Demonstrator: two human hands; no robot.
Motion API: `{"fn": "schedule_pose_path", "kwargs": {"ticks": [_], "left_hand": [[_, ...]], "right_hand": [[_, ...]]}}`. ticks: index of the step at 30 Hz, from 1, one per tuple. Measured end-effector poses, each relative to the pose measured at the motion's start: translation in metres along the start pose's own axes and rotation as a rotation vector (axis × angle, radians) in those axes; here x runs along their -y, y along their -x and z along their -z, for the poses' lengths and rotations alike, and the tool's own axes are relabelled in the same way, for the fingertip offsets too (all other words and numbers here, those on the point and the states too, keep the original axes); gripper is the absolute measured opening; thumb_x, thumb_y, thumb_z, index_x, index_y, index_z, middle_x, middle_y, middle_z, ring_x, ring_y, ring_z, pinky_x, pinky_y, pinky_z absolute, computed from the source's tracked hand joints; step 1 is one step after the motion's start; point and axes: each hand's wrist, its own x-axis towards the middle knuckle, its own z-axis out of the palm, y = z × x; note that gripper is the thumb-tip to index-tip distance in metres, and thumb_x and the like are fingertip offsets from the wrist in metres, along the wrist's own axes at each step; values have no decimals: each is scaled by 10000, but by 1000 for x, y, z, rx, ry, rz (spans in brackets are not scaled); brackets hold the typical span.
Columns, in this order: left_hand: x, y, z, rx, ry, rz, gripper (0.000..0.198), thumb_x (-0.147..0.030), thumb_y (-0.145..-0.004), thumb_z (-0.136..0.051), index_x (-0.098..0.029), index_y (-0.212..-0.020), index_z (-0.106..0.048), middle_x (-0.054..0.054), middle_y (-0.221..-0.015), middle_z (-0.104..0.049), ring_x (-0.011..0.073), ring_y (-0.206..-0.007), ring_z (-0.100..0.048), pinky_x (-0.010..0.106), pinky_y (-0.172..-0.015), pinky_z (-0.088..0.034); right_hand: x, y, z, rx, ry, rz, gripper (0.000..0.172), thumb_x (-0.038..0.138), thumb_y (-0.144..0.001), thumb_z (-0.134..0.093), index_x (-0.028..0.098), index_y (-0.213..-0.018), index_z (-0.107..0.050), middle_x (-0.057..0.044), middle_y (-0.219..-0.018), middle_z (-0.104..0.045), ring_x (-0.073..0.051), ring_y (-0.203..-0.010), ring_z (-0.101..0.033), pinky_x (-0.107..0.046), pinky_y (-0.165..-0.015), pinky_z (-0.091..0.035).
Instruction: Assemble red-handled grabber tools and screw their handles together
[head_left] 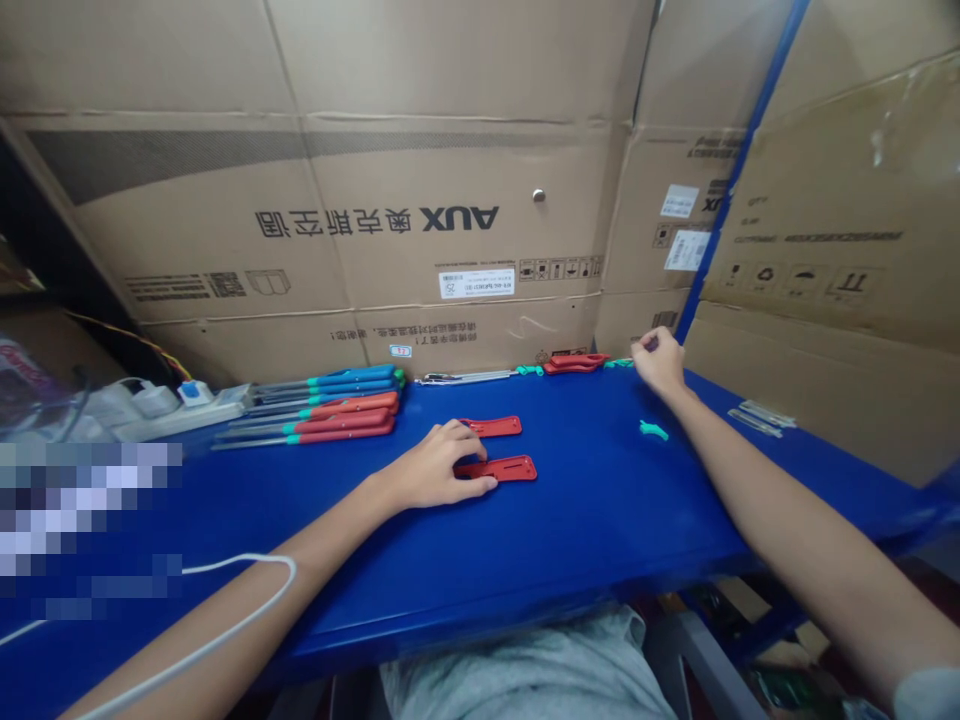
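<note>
My left hand (439,467) rests on the blue table (585,520), fingers closed over the left end of a flat red plastic handle half (504,468). A second red handle half (495,426) lies just behind it. My right hand (660,362) reaches to the table's back edge, fingers curled around something small that I cannot make out, beside a pile of red pieces (576,362) and small green parts (529,370). One green part (653,431) lies loose near my right forearm.
Several finished tools with red or blue handles (330,405) lie in a row at the back left, next to a white power strip (176,410). A metal blade (465,377) lies along the back. Cardboard boxes (420,200) wall the table. A white cable (225,620) crosses my left forearm.
</note>
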Motion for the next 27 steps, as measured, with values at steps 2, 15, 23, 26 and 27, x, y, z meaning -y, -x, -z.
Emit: {"fn": "schedule_pose_path", "kwargs": {"ticks": [2,15,23,26,27], "left_hand": [[1,0,-1,-9,1,-3,315,-508,-862,-595,-214,-962,-648,67,-1052,-645,260,-1067,-529,406,-924,-408],[-3,-3,-14,-81,21,61,288,-457,-854,-612,-208,-991,-660,82,-1088,-648,260,-1093,-532,450,-974,-394],[-1,-7,-17,-138,15,67,262,-453,-810,-665,-212,-912,-649,59,-1017,-669,257,-1062,-551,446,-969,-387],[-2,-6,-17,-140,2,72,261,-455,-808,-668,-211,-899,-647,57,-1010,-670,257,-1048,-555,441,-942,-391],[-2,-6,-17,-139,-3,79,266,-455,-806,-670,-209,-904,-646,57,-1015,-670,260,-1050,-554,442,-936,-391]], "right_hand": [[8,-3,10,1,41,21,141,147,-601,-535,236,-663,-445,1,-595,-523,-220,-679,-568,-387,-767,-491],[31,33,84,971,522,-90,126,186,-715,-536,225,-799,-451,35,-519,-456,-149,-455,-462,-263,-434,-385],[23,51,58,1148,511,12,268,344,-698,-673,190,-827,-496,38,-574,-482,-112,-433,-438,-233,-349,-352],[49,65,36,1250,394,101,240,376,-784,-608,170,-884,-537,29,-613,-489,-105,-443,-438,-224,-359,-349],[61,72,28,1279,348,159,234,372,-804,-595,162,-896,-550,24,-634,-501,-95,-446,-435,-216,-368,-349]]}}
